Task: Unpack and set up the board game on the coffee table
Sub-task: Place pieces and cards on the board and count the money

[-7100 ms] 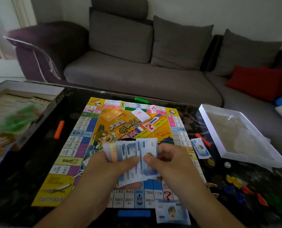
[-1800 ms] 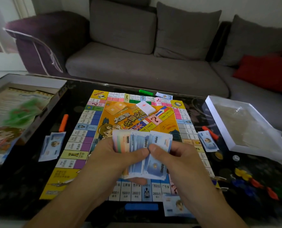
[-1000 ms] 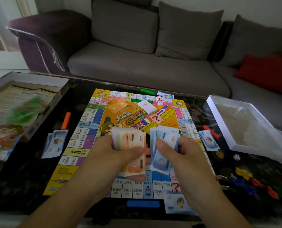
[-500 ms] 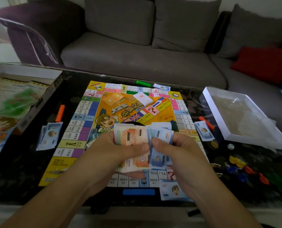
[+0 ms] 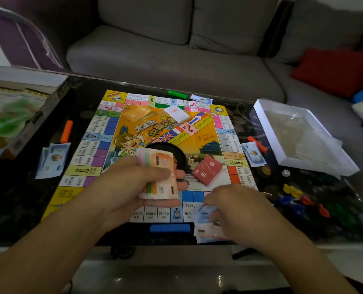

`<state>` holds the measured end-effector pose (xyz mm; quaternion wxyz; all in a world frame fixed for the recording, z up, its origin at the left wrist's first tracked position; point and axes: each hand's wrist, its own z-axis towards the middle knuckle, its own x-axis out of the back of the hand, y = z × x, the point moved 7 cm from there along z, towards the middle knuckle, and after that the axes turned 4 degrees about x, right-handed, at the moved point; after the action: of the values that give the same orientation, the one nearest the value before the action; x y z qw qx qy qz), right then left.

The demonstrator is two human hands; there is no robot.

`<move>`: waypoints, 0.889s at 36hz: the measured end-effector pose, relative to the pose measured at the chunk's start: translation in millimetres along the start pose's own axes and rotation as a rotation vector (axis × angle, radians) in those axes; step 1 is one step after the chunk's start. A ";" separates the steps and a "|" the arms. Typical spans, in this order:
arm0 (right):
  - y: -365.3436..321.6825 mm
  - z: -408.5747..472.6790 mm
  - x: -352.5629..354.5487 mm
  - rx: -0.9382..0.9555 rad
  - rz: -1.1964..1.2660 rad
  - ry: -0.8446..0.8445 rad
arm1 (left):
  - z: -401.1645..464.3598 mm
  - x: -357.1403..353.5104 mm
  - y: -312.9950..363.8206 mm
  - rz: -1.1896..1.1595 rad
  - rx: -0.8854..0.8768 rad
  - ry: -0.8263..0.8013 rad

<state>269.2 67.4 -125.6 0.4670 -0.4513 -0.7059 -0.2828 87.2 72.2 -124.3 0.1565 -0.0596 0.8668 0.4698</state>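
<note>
The colourful game board (image 5: 104, 136) lies open on the dark coffee table (image 5: 17, 198). My left hand (image 5: 125, 185) grips a thick stack of play money (image 5: 159, 175), orange note on top, above the board's near edge. My right hand (image 5: 235, 211) holds a few blue notes (image 5: 206, 225) low at the table's near edge, right of a blue bar (image 5: 170, 228). A red card deck (image 5: 207, 169) and a white card deck (image 5: 177, 113) lie on the board. Blue note piles lie left (image 5: 52, 160), right (image 5: 253, 153) and far (image 5: 201, 99) of the board.
The box lid (image 5: 13, 115) with printed art sits at the left, a white tray (image 5: 267, 128) at the right. Orange bars (image 5: 67, 131), a green bar (image 5: 177, 94), a die (image 5: 286, 172) and coloured tokens (image 5: 303, 200) lie around the board. A grey sofa (image 5: 165, 52) stands behind.
My right hand has split the blue notes from the stack and carried them down to the near right edge of the table. My left hand keeps the rest. The red deck is now uncovered.
</note>
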 end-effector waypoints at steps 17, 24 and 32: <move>-0.2 -2.7 3.5 0.030 -0.085 0.221 | -2.3 -0.9 5.7 0.011 -0.103 0.026; 16.8 -27.4 47.1 -0.070 1.037 0.537 | -5.0 -0.8 3.4 0.007 -0.120 0.068; -5.6 -11.0 26.2 -0.116 1.390 0.540 | -4.6 -10.7 -9.6 0.016 -0.128 0.071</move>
<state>264.4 65.7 -97.0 0.6706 -0.7322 -0.1028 -0.0600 98.8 62.5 -126.1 0.1179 -0.0793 0.8403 0.5232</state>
